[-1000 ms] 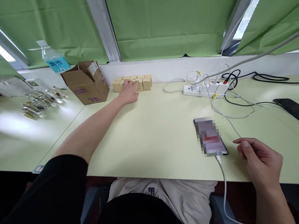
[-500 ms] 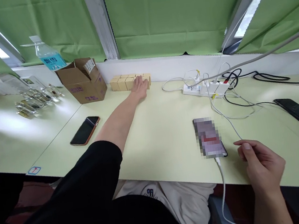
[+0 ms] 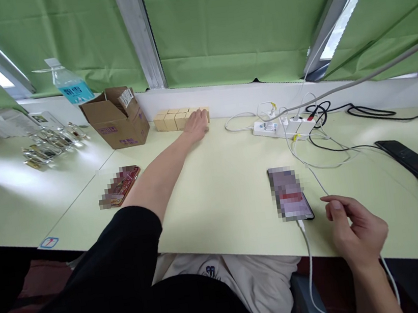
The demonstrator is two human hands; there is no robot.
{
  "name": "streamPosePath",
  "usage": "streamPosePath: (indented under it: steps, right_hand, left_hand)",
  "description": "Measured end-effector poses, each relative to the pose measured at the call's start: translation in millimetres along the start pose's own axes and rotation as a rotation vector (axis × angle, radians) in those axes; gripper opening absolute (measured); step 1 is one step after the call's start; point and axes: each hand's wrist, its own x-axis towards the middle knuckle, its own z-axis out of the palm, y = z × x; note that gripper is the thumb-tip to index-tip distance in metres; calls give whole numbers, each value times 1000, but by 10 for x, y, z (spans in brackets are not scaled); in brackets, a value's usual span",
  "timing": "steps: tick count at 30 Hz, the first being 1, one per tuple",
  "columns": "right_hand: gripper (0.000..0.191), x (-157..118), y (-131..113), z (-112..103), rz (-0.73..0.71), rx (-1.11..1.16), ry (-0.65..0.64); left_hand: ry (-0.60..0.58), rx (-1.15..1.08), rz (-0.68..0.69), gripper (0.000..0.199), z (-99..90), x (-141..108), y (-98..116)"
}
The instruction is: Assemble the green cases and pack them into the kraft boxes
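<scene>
Pale tan boxes (image 3: 171, 121) line the back of the worktop (image 3: 217, 191); a sideways push from the left hand (image 3: 196, 126), laid over their right end, could skew the row. Whether its grip pinches one, I cannot tell. The right hand (image 3: 359, 231) has its grip curled, thumb against forefinger; snagging the white cable (image 3: 308, 251) could drag the phone (image 3: 287, 197). A carton (image 3: 116, 127) hems the row's left; a power strip (image 3: 280, 130) lies rightward.

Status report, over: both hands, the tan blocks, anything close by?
Left hand at right end of tan blocks, grip unclear. Right hand half curled beside plugged-in phone. Blocks in a row; cardboard box just left of them.
</scene>
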Motion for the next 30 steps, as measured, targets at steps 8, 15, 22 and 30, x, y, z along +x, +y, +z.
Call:
streamPosePath:
  steps: [8,15,22,30]
  right_hand:
    - [16,283,-1083,536,-389,-26,-194]
    - [96,605,-1489,1901,-303,-15,-370]
    - [60,520,-1325,2309,-194,36,-513]
    - [57,537,-1176,2322,-246,72,-510]
  left_hand:
    - [50,-271,-49,65,-369,-831,332]
    - [101,-585,-151,58,-770,-1582,702]
    - [107,-658,-195,52,-669,-1770,656]
    - [35,-638,-136,47,-693,-1812,632]
